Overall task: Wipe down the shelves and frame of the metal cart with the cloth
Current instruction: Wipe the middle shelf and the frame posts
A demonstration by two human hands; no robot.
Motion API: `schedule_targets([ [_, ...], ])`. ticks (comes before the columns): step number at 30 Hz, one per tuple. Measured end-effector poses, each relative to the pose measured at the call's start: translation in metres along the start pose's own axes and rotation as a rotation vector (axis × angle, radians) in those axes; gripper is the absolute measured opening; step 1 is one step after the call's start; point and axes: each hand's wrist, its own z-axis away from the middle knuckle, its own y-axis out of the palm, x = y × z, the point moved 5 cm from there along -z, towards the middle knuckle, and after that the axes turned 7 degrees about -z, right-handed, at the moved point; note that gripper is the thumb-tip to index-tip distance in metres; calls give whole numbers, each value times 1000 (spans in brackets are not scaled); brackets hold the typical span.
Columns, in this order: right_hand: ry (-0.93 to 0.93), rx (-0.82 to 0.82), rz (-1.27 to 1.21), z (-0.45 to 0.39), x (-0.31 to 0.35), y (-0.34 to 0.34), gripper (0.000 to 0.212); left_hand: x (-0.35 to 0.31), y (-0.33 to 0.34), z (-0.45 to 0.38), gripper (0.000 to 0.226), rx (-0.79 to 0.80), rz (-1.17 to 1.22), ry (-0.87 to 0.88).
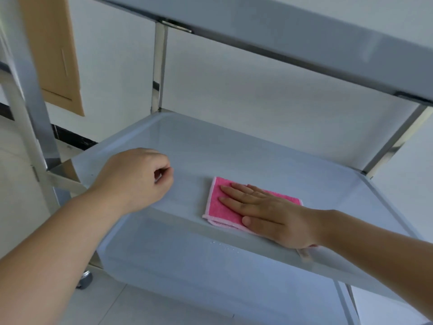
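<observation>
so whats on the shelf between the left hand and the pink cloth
Nothing: in the head view, only bare grey metal shelf separates the left hand from the folded pink cloth under the flat right hand.

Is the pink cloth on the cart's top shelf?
No, the pink cloth lies on the middle shelf under the flat right hand.

A folded pink cloth (225, 202) with a pale edging is lying flat on the near part of the middle shelf (246, 158) of the shiny metal cart (159, 66). The shelf is sitting between an upper shelf and a lower one, with upright posts at its corners.
</observation>
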Motion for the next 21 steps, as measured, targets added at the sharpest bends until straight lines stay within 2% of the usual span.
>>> schedule_targets([
  [6,-11,-56,-4,-32,-30,-16,51,17,-8,1,22,13,-4,-1],
  [10,120,-118,-39,-56,-71,-32,45,31,-21,1,27,-58,-22,10],
  [21,530,-252,-151,-108,-170,-70,47,43,-11,11,23,-103,22,-15],
])
